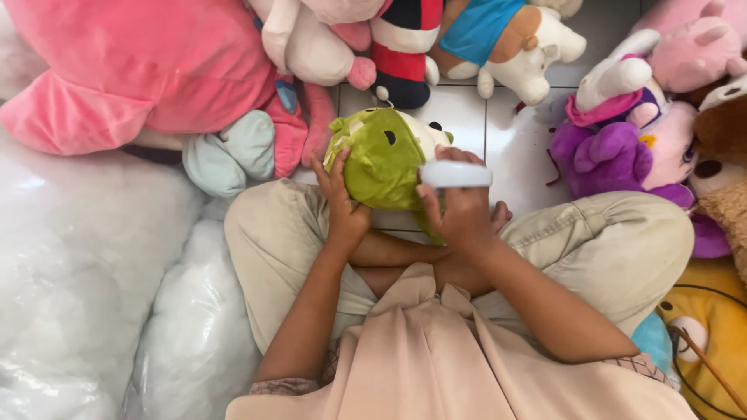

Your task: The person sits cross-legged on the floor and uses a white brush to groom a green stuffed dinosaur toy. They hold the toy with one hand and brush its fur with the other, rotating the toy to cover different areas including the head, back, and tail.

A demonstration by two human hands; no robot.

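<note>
Below, white tiled floor [459, 109]; the left hand [342, 206] grips the green plush toy [381, 159] at 9 o'clock, the right hand [459, 206] grips a white tool [456, 174] at its 3 o'clock.

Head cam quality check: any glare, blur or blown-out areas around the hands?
Head view: soft even light, faint shadows only. White stuffing bags at left are near blown out; floor tiles show mild glare. The white tool in the right hand is overexposed, detail lost. Left hand and green plush are sharp.

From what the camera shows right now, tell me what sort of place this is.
Probably a soft-toy workshop or stuffing area on a tiled floor. Plush toys lie piled around, clear bags of white filling sit alongside, and both hands work on a green plush.
</note>
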